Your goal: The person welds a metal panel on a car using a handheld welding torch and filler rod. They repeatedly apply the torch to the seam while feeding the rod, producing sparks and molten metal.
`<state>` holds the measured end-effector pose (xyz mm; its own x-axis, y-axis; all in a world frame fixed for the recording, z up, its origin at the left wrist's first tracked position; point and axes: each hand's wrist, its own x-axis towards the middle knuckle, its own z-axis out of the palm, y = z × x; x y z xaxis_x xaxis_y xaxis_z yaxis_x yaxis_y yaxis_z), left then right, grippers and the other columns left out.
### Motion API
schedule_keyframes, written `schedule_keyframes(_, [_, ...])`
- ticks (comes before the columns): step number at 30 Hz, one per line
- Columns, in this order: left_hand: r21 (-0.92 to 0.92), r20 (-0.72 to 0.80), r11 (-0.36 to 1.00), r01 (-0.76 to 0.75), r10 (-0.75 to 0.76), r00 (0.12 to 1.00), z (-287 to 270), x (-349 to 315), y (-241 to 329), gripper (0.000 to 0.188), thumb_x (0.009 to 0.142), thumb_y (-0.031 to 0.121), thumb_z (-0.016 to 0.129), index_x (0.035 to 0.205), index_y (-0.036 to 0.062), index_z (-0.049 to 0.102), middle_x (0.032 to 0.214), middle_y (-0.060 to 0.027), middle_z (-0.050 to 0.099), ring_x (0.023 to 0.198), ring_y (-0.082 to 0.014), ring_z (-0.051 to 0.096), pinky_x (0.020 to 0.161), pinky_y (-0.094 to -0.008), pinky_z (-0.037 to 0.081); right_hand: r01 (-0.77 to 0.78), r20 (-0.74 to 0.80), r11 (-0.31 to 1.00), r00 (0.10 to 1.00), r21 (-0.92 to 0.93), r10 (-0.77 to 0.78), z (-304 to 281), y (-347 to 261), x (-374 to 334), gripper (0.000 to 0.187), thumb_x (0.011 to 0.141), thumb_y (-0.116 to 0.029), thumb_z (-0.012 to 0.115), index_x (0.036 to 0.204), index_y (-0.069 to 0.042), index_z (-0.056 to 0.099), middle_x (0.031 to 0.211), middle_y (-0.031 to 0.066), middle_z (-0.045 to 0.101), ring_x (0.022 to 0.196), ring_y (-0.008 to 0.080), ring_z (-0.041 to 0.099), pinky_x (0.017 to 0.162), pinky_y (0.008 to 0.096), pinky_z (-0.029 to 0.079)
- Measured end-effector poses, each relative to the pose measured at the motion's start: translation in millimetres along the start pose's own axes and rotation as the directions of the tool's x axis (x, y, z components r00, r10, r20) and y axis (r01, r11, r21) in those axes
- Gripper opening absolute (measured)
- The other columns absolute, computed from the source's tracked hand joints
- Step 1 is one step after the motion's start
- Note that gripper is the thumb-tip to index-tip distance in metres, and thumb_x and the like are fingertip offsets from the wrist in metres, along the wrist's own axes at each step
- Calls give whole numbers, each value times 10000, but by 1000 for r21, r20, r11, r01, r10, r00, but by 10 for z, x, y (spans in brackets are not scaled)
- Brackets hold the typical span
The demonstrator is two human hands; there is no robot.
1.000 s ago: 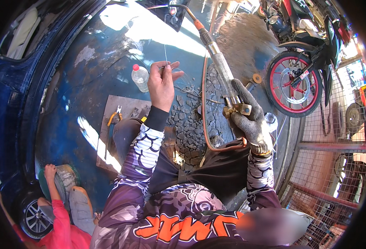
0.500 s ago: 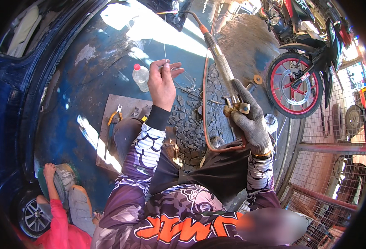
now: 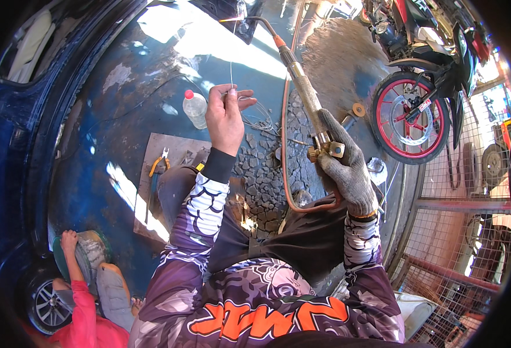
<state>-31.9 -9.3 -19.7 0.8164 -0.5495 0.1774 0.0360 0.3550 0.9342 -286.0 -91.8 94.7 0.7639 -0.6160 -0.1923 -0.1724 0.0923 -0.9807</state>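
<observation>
My bare left hand [image 3: 225,124] pinches a thin pale filler rod [image 3: 232,64] between thumb and fingers. The rod rises to the small flame at the tip of a gas torch [image 3: 303,87]. My right hand [image 3: 348,165], in a grey knit glove, is wrapped round the torch handle just above its brass valves [image 3: 327,145]. A reddish hose [image 3: 284,162] loops down from the handle. The torch's bent nozzle [image 3: 261,21] points left over a dark part [image 3: 245,33] at the far edge; bright light hides the detail there.
A clear bottle with a red cap [image 3: 194,109] stands left of my left hand. Yellow-handled pliers [image 3: 158,162] lie on a board [image 3: 151,191]. A red-wheeled motorcycle [image 3: 411,119] stands at right, a dark vehicle [image 3: 12,145] at left. Another person in red [image 3: 84,313] sits lower left.
The torch and my right hand have shifted very slightly left. My left hand stays almost in place, still pinching the rod near the flame.
</observation>
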Motion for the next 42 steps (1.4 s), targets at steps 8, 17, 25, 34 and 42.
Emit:
schedule_keyframes(8, [-7,10,1000,-11,12,1000,2,15,-15,140,1181,93,434,1234,-24,489,1090,-229,746,910,-271,800,852,-365,678,99,-43,992,995,77,-96,23,100,58,833,907,2,673,1695,-63,410,962,17,684,601,40,554,507,215,462])
schedule_keyframes(17, [-7,3,1000,-2,2,1000,-4,4,-11,139,1181,88,436,1234,-28,491,1077,-215,748,901,-254,798,848,-355,680,27,-3,998,1000,57,-27,-43,91,22,844,895,27,644,1699,-84,414,954,20,679,604,38,534,519,212,461])
schedule_keyframes(25, [34,18,999,18,-19,1000,-6,5,-4,136,1175,92,442,1242,-18,484,1124,-257,749,948,-311,808,869,-390,681,5,-21,996,1000,85,-3,-15,83,21,835,909,15,652,1701,-89,410,948,17,682,589,39,537,500,213,453])
schedule_keyframes(34, [40,22,999,13,-14,1000,-9,24,-26,134,1175,92,443,1244,-15,482,1118,-257,749,945,-311,808,864,-390,683,-1,-19,1000,1000,21,1,-10,30,17,824,903,-6,639,1694,-84,423,933,15,670,605,42,547,519,222,473])
schedule_keyframes(42, [47,25,999,10,-11,1000,-11,29,-39,138,1175,100,440,1245,-11,482,1128,-261,748,950,-314,808,873,-394,680,17,-13,999,1000,37,-17,-27,63,34,825,910,-9,636,1701,-90,413,958,15,675,621,43,552,530,220,479])
